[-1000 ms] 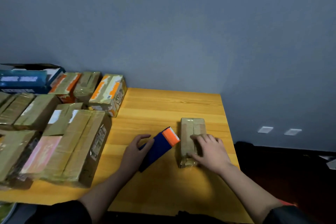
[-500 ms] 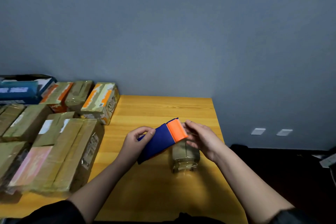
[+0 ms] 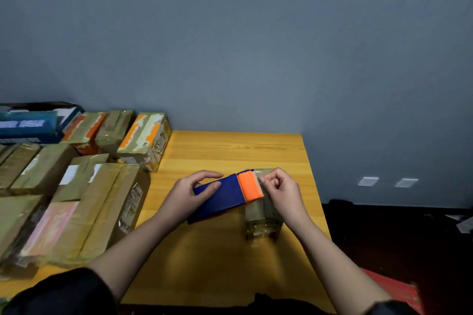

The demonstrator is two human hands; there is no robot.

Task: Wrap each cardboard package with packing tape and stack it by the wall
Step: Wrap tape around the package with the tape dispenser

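My left hand (image 3: 188, 193) grips a blue tape dispenser (image 3: 220, 198) with an orange cutter head (image 3: 249, 186), held a little above the wooden table (image 3: 230, 151). My right hand (image 3: 280, 190) pinches the tape end at the serrated edge of the orange head. Under and behind the dispenser lies a small cardboard package (image 3: 263, 220) covered in glossy tape, partly hidden by my right hand.
Several taped cardboard packages (image 3: 84, 207) fill the table's left side. More boxes, one orange and white (image 3: 146, 139) and one blue (image 3: 30, 123), stand along the grey wall (image 3: 230, 46). The table's right edge drops to a dark floor (image 3: 396, 238).
My right hand left the top of the small package and came up to the dispenser's orange head. My left hand lifted the dispenser off the table.
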